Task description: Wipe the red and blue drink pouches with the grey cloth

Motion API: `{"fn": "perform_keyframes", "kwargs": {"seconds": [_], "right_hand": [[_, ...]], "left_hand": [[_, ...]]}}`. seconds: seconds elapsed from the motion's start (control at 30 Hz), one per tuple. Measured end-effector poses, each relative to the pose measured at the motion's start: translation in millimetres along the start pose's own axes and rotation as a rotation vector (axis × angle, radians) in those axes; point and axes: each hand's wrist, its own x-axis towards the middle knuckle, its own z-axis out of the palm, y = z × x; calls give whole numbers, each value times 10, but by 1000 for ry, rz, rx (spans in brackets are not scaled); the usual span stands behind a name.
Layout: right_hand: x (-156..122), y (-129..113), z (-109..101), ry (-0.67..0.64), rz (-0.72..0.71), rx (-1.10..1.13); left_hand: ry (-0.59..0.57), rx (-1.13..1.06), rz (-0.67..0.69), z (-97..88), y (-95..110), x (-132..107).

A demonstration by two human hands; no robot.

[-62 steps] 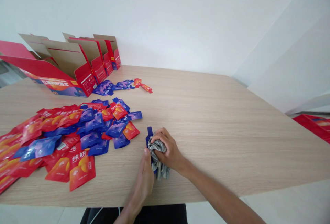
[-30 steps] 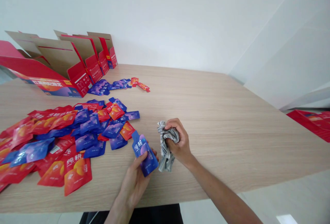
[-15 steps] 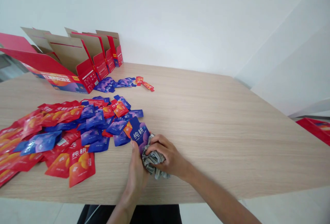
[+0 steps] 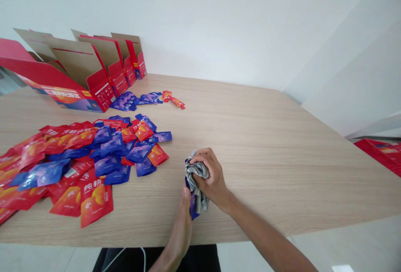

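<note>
A blue and purple pouch (image 4: 194, 208) stands on edge between my hands, mostly covered by a crumpled striped grey cloth (image 4: 197, 176). My left hand (image 4: 181, 217) grips the pouch from its left side, thumb uppermost. Bunched in the closed fingers of my right hand (image 4: 214, 180), the cloth presses against the pouch's other face. To the left spreads a heap of blue pouches (image 4: 112, 144) and red pouches (image 4: 97, 197), some overlapping. An orange-red pouch (image 4: 157, 155) lies at the heap's right end, nearest my hands.
Open red cardboard boxes (image 4: 94, 75) stand in a row at the back left. Before them lie more blue pouches (image 4: 125, 101) and small orange-red packets (image 4: 177, 102). A red box (image 4: 379, 153) shows at the right edge. The wooden table (image 4: 266, 159) meets a white wall behind.
Both hands have shifted right, away from the heap, with the pouch and cloth. The pouch has turned from face-up to edge-on, and the cloth now covers most of it. The view has shifted slightly.
</note>
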Motion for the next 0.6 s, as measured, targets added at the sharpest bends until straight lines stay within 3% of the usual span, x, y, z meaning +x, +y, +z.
{"fn": "perform_keyframes", "kwargs": {"seconds": [0.1, 0.3, 0.4, 0.5, 0.6], "right_hand": [[-1, 1, 19, -36, 9, 22], [-75, -12, 122, -208, -69, 113], [-110, -21, 147, -303, -113, 101], [-128, -22, 144, -356, -139, 62], [-124, -14, 121, -310, -151, 39]], "left_hand": [[-10, -37, -15, 40, 54, -2], [95, -229, -14, 338, 573, 47], [151, -276, -14, 393, 742, 69], [162, -277, -22, 365, 734, 55], [175, -218, -40, 264, 569, 16]]}}
